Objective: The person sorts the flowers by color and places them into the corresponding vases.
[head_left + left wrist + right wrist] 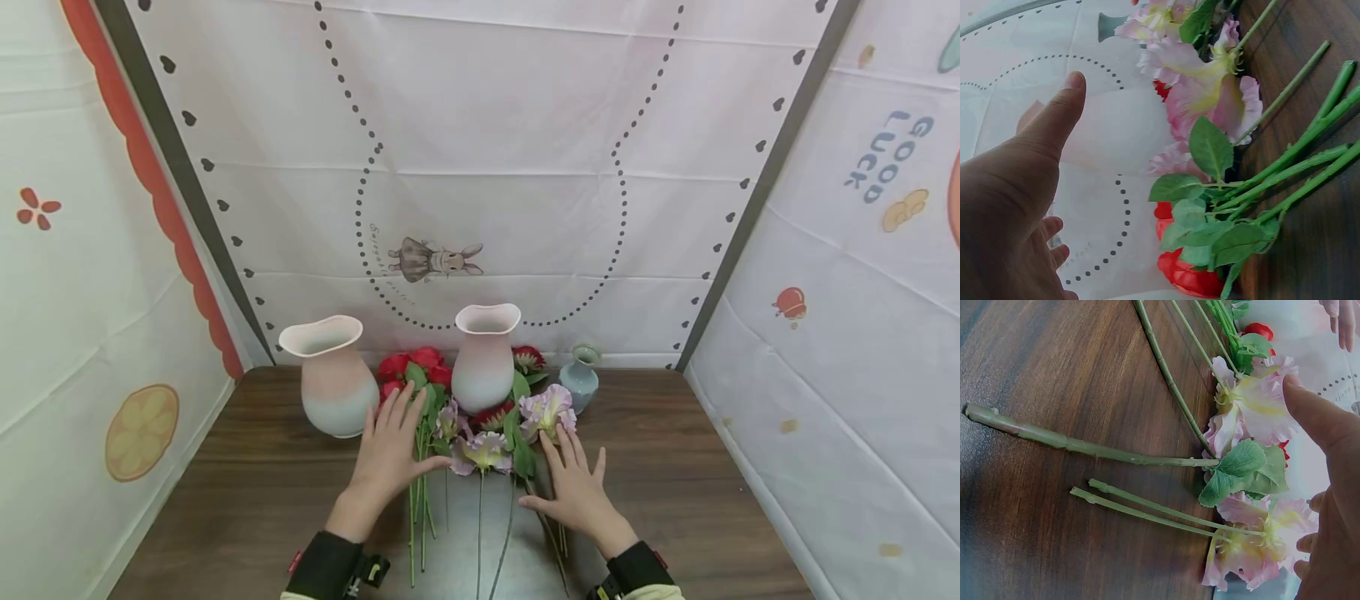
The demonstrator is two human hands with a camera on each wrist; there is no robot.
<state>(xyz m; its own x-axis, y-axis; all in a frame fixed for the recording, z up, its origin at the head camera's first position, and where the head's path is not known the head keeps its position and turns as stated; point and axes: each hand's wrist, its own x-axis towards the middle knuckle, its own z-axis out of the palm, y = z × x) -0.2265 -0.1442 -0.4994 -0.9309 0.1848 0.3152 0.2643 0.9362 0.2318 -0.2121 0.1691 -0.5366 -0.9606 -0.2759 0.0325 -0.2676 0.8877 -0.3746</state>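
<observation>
Behind left hand point(390, 450), spread wide: red flowers point(428, 358), partly covered | by right hand point(576, 490), spread: purple flowers point(551, 407) | beyond both: pink vases point(483, 367), blue vase point(578, 385), inner depths unseen

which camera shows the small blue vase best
The head view shows the small blue vase best, nearly whole. The left wrist view catches only its flared top; the right wrist view, at most a bluish sliver.

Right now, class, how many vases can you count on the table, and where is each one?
3: a large pink-and-blue vase on the left, a similar middle vase among the flowers, and a small blue vase on the right. None looks hidden.
</observation>
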